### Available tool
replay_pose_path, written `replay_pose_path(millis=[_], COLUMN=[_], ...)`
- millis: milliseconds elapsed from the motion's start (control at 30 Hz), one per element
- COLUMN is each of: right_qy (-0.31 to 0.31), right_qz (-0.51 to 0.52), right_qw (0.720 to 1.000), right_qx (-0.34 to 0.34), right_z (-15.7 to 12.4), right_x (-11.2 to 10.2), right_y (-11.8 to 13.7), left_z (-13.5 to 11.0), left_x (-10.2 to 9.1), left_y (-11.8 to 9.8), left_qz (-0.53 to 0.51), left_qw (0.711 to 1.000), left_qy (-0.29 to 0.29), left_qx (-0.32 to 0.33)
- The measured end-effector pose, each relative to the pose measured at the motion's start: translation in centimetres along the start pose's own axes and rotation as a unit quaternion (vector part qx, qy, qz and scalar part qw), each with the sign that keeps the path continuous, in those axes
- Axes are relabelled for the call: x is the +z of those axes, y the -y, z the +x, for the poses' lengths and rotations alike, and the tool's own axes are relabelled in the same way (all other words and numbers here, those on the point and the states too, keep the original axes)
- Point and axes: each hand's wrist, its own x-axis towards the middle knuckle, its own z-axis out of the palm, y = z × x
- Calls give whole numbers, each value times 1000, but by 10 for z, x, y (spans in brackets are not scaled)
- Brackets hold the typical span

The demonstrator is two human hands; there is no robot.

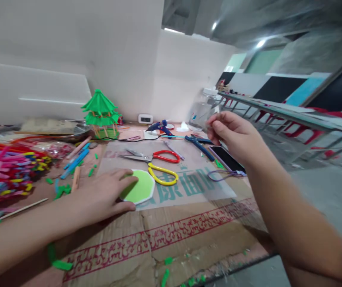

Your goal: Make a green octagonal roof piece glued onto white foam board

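Observation:
My left hand (111,193) grips the left edge of a light green octagonal piece (141,186) with a white rim, fingers above and thumb along the near side. The piece lies on a translucent sheet over the cardboard. Raised at the right, my right hand (226,129) has thumb and fingers pinched together. A small pale bit shows above the fingertips, too unclear to name. Scissors (150,157) with one red and one yellow handle lie partly spread just beyond the octagon. Behind them stands a small green-roofed pavilion model (99,115).
Bundled pipe cleaners (9,175) fill the left side. A blue glue gun (161,127), pliers (200,145), a phone (227,158) and a clear plastic jar (201,109) stand or lie toward the back right. Green scraps (61,264) litter the cardboard (123,249).

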Motion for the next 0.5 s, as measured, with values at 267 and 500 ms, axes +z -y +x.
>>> replay_pose_path(millis=[267,500], right_qy=[29,251], right_qz=[-73,-302], right_qw=[997,919], right_qx=[22,-11], right_z=[-2,8], right_x=[15,78], right_y=[4,-39], left_z=[-7,-4], left_x=[-2,5], left_y=[-2,-1], left_qz=[-54,-73], left_qw=[999,997], left_qy=[-3,-26], left_qx=[-3,-20])
